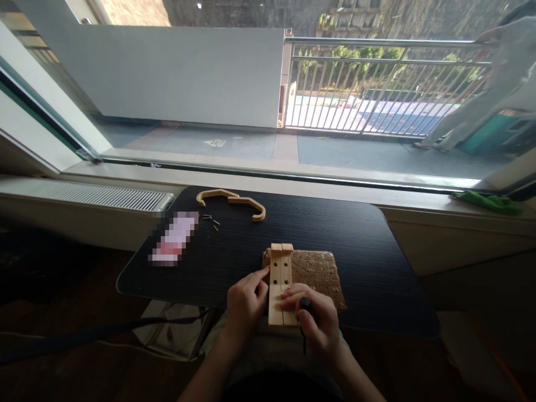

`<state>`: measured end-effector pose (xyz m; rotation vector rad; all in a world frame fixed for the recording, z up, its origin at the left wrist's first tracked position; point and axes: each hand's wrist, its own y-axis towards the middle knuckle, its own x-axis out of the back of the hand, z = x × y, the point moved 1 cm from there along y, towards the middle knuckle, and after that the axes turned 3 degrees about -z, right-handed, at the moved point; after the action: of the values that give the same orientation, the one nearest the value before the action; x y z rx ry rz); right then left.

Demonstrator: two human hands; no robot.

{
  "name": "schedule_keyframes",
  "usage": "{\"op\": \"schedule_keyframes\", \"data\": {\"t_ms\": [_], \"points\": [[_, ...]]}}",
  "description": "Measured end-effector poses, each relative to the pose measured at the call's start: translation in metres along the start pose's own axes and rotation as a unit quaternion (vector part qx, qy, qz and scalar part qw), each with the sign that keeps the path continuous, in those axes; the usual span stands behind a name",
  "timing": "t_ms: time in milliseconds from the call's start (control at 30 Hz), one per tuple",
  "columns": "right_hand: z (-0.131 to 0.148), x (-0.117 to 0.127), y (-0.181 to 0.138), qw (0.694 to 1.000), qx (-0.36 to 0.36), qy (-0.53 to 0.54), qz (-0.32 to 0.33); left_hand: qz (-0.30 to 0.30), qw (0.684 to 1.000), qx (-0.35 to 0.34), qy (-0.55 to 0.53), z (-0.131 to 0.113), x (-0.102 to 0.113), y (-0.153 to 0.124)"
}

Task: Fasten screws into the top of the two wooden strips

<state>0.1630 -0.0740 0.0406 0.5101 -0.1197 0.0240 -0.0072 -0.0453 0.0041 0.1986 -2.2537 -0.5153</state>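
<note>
Two pale wooden slats (280,273) with small holes lie side by side on a brown textured pad (318,271) near the front edge of a black table (368,245). My left hand (246,304) rests against the slats' left side, fingers curled, forefinger touching the wood. My right hand (316,324) is closed round a small dark tool (305,304) held upright at the slats' near end, with its fingertips on the wood.
A curved wooden piece (232,200) lies at the table's far side with several small screws (211,220) near it. A blurred pink and white item (175,237) lies at left. A radiator (84,192) stands left. A person (481,95) stands outside by the balcony railing.
</note>
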Motion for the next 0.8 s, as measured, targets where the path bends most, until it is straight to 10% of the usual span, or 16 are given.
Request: {"op": "schedule_keyframes", "data": {"t_ms": [800], "points": [[0.0016,-0.0033,-0.0012,0.997,-0.006,-0.081,0.001,-0.032,0.999,-0.023,-0.013,0.001,-0.0022,-0.0002]]}}
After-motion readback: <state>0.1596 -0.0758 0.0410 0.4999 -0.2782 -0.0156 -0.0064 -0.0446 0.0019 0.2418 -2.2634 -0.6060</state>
